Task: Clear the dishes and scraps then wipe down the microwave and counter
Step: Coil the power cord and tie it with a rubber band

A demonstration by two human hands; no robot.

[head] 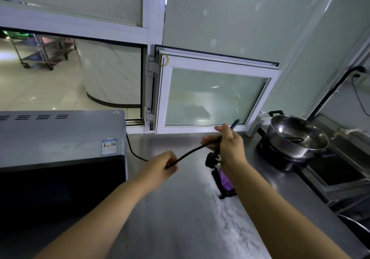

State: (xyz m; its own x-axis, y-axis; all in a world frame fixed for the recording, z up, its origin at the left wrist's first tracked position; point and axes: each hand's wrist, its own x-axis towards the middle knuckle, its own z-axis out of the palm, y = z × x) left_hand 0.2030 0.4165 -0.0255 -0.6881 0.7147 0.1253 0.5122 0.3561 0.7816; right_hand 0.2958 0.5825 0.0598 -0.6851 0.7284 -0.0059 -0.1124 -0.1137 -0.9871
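The grey microwave [58, 136] stands at the left on the steel counter [180, 208], its dark door facing me. Its black power cord [190, 153] runs from behind the microwave and is stretched between my hands. My left hand [162, 166] pinches the cord near the microwave. My right hand [226, 146] grips the cord further along, with a loop of it sticking up past the fingers. A black plug and a purple cloth [225, 180] hang below my right hand, partly hidden by the wrist.
A steel pot [296, 136] sits on a black induction cooker [280, 158] at the right, beside a sink [340, 170]. A small white-framed window [216, 94] stands open against the back wall. The serving hatch behind the microwave is open.
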